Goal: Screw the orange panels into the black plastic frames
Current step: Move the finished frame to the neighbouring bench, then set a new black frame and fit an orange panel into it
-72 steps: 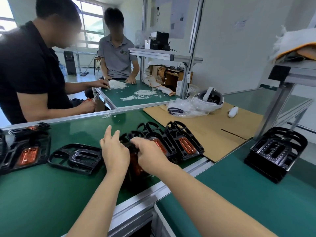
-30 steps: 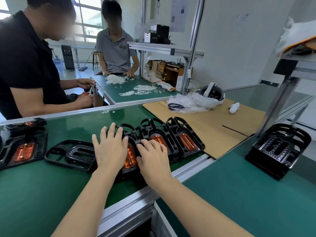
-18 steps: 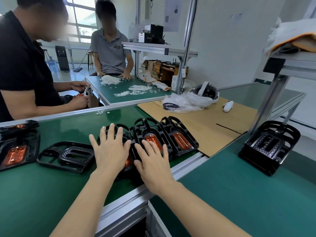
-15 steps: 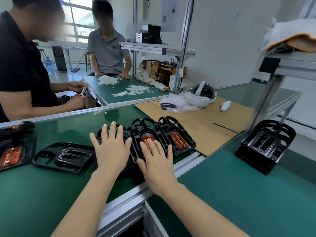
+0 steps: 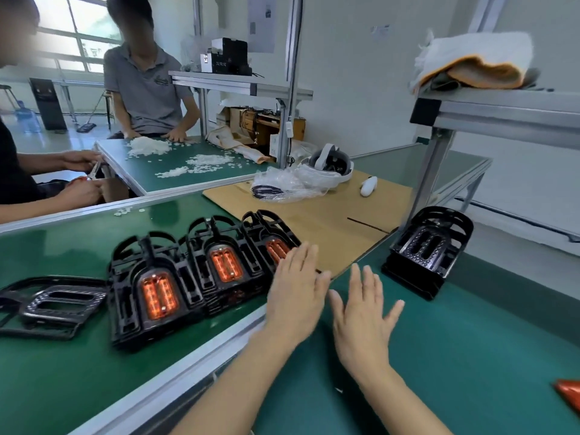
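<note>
Three stacks of black plastic frames with orange panels stand in a row on the green bench: the nearest stack (image 5: pixel 155 293), the middle stack (image 5: pixel 222 265) and the far stack (image 5: pixel 273 243). A bare black frame (image 5: pixel 53 304) lies flat to their left. A stack of black frames without panels (image 5: pixel 428 249) stands at the right. My left hand (image 5: pixel 296 291) is open with straight fingers, partly covering the far stack. My right hand (image 5: pixel 364 309) is open and spread over the green bench, holding nothing. An orange piece (image 5: pixel 569 392) shows at the right edge.
An aluminium rail (image 5: pixel 175 372) divides the two green benches. A cardboard sheet (image 5: pixel 317 221) carries a plastic bag, a headset (image 5: pixel 329 161) and a white controller (image 5: pixel 367 186). Two people work at benches beyond. A shelf post (image 5: pixel 430 171) rises at the right.
Both my hands have left the nearest stack of frames and moved right; the right one now hovers over the right bench. The view has swung to the right.
</note>
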